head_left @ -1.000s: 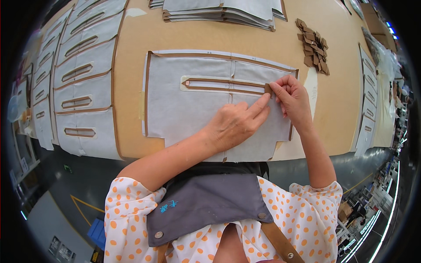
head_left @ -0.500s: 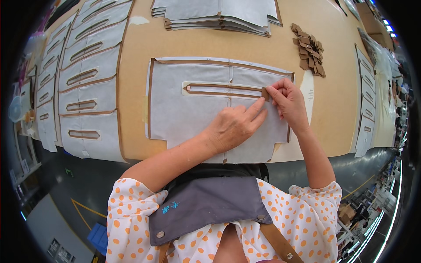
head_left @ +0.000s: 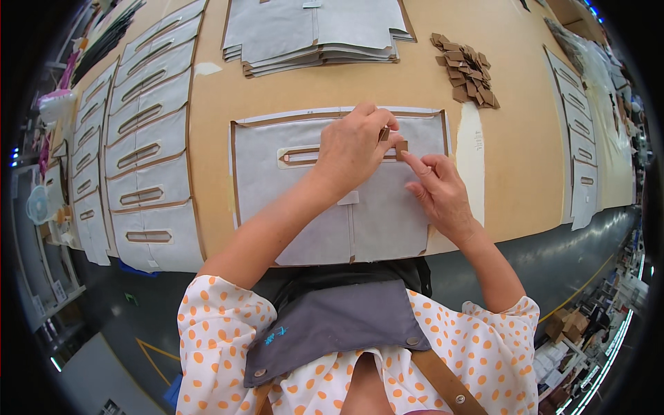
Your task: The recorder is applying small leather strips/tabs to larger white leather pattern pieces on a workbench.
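Note:
A grey fabric panel (head_left: 290, 211) with brown edging lies in front of me, with a long brown-rimmed slot (head_left: 301, 157) across it. My left hand (head_left: 349, 149) is over the slot's right part, fingers closed on a small brown tab (head_left: 384, 133). Another brown tab (head_left: 401, 147) sits at the slot's right end. The index fingertip of my right hand (head_left: 443, 197) touches that tab, its thumb held apart and the other fingers bent. My left hand hides the middle of the slot. A small white label (head_left: 349, 198) shows below it on the panel.
Beyond the panel is a stack of grey panels (head_left: 311, 31). A heap of brown tabs (head_left: 469, 72) lies at the far right. Overlapping slotted panels (head_left: 155, 176) line the table's left side, and more slotted panels (head_left: 584, 149) are at the right edge.
My left hand has moved up over the slot and now holds a brown tab. My right hand has gone from pinching a tab to touching one with its index finger. The view has shifted.

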A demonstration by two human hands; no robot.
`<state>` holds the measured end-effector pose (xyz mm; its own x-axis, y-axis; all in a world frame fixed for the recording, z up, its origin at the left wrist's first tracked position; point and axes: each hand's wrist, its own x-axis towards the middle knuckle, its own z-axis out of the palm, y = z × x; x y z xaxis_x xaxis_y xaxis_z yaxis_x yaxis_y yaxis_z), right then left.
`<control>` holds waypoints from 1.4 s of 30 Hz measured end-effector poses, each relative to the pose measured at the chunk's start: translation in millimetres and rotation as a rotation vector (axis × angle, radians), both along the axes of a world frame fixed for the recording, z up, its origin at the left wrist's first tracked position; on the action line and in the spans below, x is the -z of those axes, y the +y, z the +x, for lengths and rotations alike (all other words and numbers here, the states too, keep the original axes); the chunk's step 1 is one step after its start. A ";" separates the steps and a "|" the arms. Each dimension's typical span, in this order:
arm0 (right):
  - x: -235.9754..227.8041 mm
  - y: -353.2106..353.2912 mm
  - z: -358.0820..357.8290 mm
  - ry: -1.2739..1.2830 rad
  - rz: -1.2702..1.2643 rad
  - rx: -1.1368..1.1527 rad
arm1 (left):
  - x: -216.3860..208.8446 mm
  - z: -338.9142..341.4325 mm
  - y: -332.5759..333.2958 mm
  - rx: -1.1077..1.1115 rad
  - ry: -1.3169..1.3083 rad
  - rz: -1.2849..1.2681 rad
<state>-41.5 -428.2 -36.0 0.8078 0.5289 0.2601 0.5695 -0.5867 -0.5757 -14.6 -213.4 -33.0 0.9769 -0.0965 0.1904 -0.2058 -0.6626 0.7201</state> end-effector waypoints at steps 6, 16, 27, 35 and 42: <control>9.6 0.3 -5.6 -0.067 -0.169 -0.038 | 4.1 24.1 -6.9 0.069 0.152 0.131; 11.6 2.9 -2.6 -0.158 -0.147 -0.057 | -1.4 36.3 -8.3 0.105 0.198 0.254; -28.6 9.1 -23.6 0.119 0.450 0.186 | -22.9 -24.6 45.4 0.013 0.946 -1.815; -39.0 74.5 -33.7 0.137 0.371 -0.077 | -13.0 -79.8 37.2 0.125 0.905 -2.018; -34.8 87.8 -28.1 0.060 0.295 -0.271 | -8.6 -100.6 35.8 0.021 0.902 -1.846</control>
<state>-69.6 -340.4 -1.2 0.6676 0.6346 0.3895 0.6412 -0.2241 -0.7340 -115.2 -177.6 -24.4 0.8325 -0.4053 -0.3778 0.5185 0.8101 0.2736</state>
